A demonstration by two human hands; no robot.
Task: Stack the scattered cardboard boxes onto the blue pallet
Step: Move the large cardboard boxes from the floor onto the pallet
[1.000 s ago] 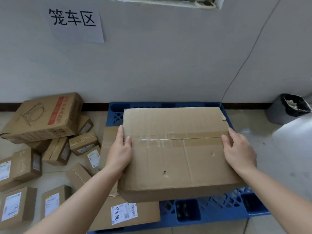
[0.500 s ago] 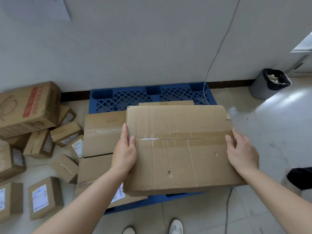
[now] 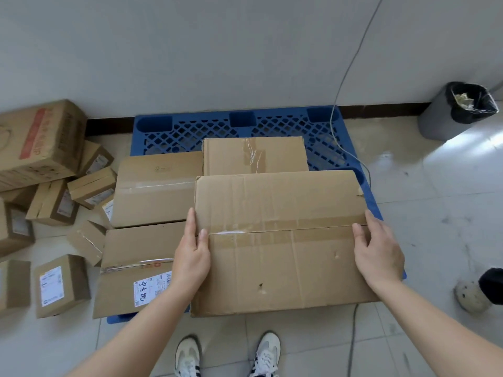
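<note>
Item: large cardboard box [image 3: 277,240] | Location: I see it over blue pallet [image 3: 190,131], front right | Hold: left hand [image 3: 192,257] and right hand [image 3: 378,254] clasp its sides | Beside: three boxes [image 3: 158,186] on pallet

Plain brown large cardboard box [image 3: 277,240], tan tape strip across the middle, a few dark little punctures. Bright blue pallet [image 3: 190,131] with a diamond lattice pattern. More brown boxes, white label with black handwriting on labelled box [image 3: 130,278]. Red stripe on the big box [image 3: 40,142] far left. Grey trash bin [image 3: 446,118] with a black liner. White sneakers [image 3: 228,355] with dark stripes. Pale grey floor tiles [image 3: 435,186], white-ish wall [image 3: 217,50], dark brown baseboard.
</note>
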